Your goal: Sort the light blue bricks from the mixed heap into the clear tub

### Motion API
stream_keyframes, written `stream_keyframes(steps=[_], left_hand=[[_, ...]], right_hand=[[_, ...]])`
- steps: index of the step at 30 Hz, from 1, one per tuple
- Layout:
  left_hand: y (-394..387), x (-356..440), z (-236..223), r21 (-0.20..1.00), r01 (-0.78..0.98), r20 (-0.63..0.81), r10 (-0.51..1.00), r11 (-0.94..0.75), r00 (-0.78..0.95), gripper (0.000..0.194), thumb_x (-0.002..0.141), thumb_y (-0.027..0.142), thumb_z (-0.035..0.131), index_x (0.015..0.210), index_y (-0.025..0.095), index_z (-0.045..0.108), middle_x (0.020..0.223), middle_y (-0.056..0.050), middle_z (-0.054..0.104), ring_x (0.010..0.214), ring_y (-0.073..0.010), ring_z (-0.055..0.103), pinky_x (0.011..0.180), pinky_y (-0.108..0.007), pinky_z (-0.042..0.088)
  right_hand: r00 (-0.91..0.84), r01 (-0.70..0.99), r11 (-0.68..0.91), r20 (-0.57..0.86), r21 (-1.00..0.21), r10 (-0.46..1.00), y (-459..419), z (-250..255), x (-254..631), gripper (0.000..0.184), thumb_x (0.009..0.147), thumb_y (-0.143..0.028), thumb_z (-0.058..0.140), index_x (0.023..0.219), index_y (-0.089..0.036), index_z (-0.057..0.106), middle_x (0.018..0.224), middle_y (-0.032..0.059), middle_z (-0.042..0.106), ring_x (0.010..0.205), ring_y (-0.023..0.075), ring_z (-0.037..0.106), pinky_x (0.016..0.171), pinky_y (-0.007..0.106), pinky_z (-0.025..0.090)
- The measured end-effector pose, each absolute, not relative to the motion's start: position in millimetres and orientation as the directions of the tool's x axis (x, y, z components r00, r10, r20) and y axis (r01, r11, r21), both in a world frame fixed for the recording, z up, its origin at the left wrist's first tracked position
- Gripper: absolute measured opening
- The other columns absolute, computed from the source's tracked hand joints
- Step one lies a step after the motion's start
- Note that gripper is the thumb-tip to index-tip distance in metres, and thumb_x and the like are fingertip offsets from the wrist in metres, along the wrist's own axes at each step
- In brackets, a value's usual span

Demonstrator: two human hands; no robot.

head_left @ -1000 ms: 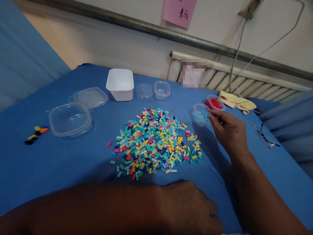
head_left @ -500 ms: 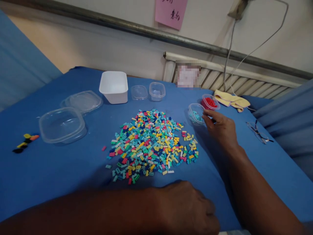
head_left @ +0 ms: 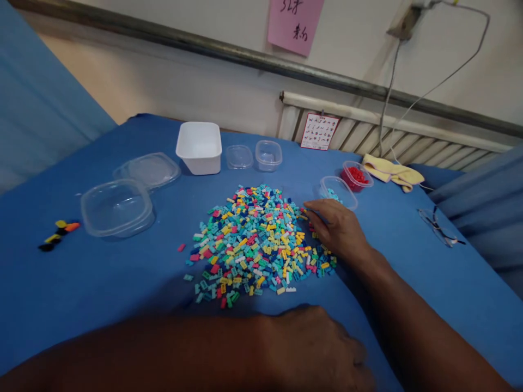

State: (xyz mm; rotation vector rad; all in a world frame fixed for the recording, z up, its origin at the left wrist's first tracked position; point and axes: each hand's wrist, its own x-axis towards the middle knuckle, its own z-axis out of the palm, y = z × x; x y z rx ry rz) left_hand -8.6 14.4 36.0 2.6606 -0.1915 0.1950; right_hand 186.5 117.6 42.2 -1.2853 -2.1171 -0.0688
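Observation:
A large pile of small toy building bricks (head_left: 249, 239) in mixed colours lies on the blue table. My right hand (head_left: 341, 226) is at the pile's right edge, thumb and forefinger slightly apart beside the bricks; nothing shows between them. Just behind it stands a clear plastic tub (head_left: 339, 193) with light-blue bricks, partly covered by the hand. Next to that is a tub of red bricks (head_left: 356, 177). My left hand (head_left: 318, 348) rests low in front of the pile, fingers curled under; whatever they hold is hidden.
At the back are a white bin (head_left: 199, 147), a small clear lid (head_left: 239, 157) and a small clear tub (head_left: 268, 156). Left are a large clear tub (head_left: 116, 209), its lid (head_left: 151, 170) and joined bricks (head_left: 59, 234). Glasses (head_left: 441, 226) and a yellow cloth (head_left: 392, 171) lie right.
My right hand has moved left from the tub of light-blue bricks to the pile's edge. My left hand stays curled in about the same place. The view has shifted slightly.

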Motion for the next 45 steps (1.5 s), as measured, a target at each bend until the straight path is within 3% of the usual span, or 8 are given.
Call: stream_keyframes(steps=[5, 10, 20, 31, 45], left_hand=[[15.3, -9.3, 35.6, 0.455, -0.180, 0.159, -0.119, -0.872, 0.980, 0.015, 0.106, 0.031, 0.059, 0.115, 0.023, 0.069, 0.104, -0.001, 0.069, 0.083, -0.0223, 0.065, 0.048, -0.040, 0.042], [14.0, -8.0, 36.0, 0.463, -0.165, 0.136, -0.114, -0.871, 0.984, 0.016, 0.106, 0.033, 0.062, 0.115, 0.023, 0.070, 0.101, 0.000, 0.068, 0.081, -0.0220, 0.065, 0.046, -0.040, 0.039], [14.0, -6.4, 37.1, 0.460, -0.176, 0.183, -0.101, -0.870, 0.978, 0.016, 0.106, 0.035, 0.062, 0.110, 0.023, 0.072, 0.098, 0.000, 0.069, 0.079, -0.0213, 0.065, 0.047, -0.039, 0.040], [13.9, -7.0, 36.6, 0.453, -0.165, 0.173, -0.094, -0.876, 0.980, 0.015, 0.104, 0.035, 0.064, 0.109, 0.023, 0.072, 0.097, 0.000, 0.068, 0.080, -0.0208, 0.065, 0.044, -0.039, 0.035], [12.9, -7.2, 37.9, 0.455, -0.162, 0.176, -0.090, -0.876, 0.980, 0.013, 0.105, 0.034, 0.064, 0.106, 0.023, 0.071, 0.095, 0.000, 0.067, 0.078, -0.0205, 0.064, 0.045, -0.039, 0.035]], right_hand=[[-0.352, 0.793, 0.527, 0.476, -0.306, 0.806, 134.0, 27.9, 177.3, 0.046, 0.105, -0.028, 0.061, 0.150, -0.019, 0.066, 0.139, 0.0175, 0.077, 0.125, 0.0358, 0.075, 0.107, 0.057, 0.061], [-0.417, 0.761, 0.558, 0.410, -0.330, 0.811, 135.5, 24.7, 178.2, 0.045, 0.104, -0.021, 0.055, 0.147, -0.020, 0.069, 0.147, 0.0163, 0.073, 0.136, 0.0333, 0.070, 0.117, 0.056, 0.055], [-0.323, 0.802, 0.476, 0.410, -0.361, 0.853, 122.4, 29.2, 193.0, 0.026, 0.105, -0.025, 0.063, 0.125, -0.024, 0.079, 0.119, 0.0101, 0.083, 0.110, 0.0295, 0.078, 0.101, 0.049, 0.062], [-0.300, 0.813, 0.439, 0.371, -0.383, 0.879, 102.2, 39.6, 199.2, 0.036, 0.100, -0.020, 0.063, 0.133, -0.022, 0.078, 0.118, 0.0114, 0.083, 0.106, 0.0289, 0.079, 0.095, 0.044, 0.063], [-0.190, 0.826, 0.390, 0.449, -0.408, 0.873, 98.1, 52.8, 199.7, 0.026, 0.107, -0.032, 0.061, 0.121, -0.025, 0.082, 0.107, 0.0086, 0.084, 0.091, 0.0269, 0.081, 0.082, 0.042, 0.065]])
